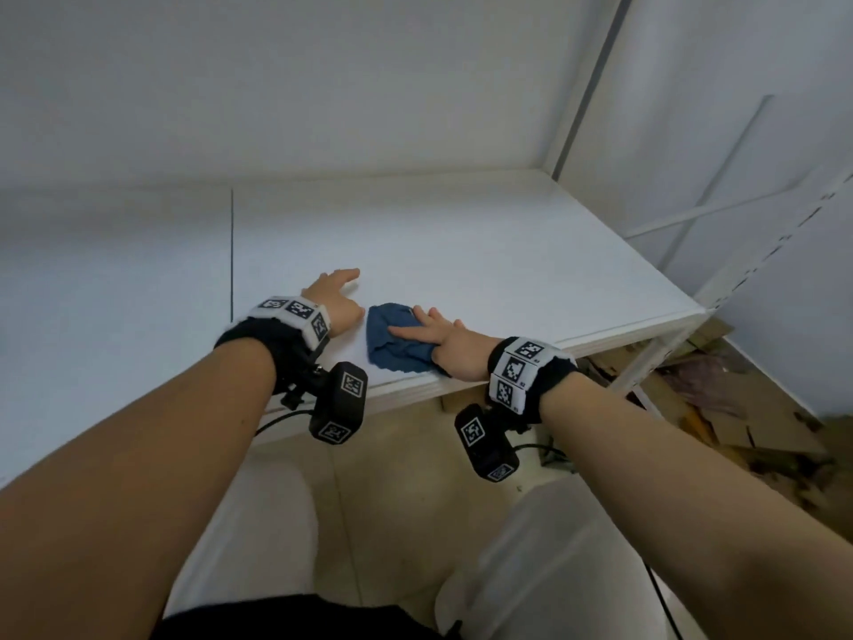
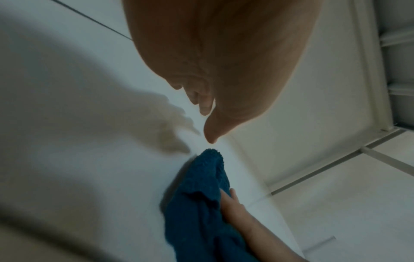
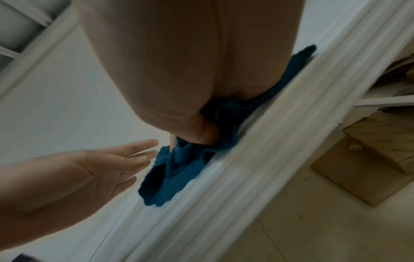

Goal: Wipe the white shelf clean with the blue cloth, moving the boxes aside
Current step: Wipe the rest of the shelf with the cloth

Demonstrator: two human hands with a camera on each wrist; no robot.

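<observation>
White shelf [image 1: 461, 233] spans frame below bare wall; no boxes visible on it. Blue cloth [image 1: 392, 344] bunched at shelf front edge. Right hand [image 1: 443, 339] presses it, fingers straight and spread. Left hand [image 1: 337, 297] just left of cloth, fingers straight, empty. Open surface behind cloth and to its right; front edge: drop-off risk.

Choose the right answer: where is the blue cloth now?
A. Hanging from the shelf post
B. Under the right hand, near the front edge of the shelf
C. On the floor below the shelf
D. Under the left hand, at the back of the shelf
B: the right hand lies flat on the cloth near the front edge of the shelf; the left hand rests beside it.
</observation>
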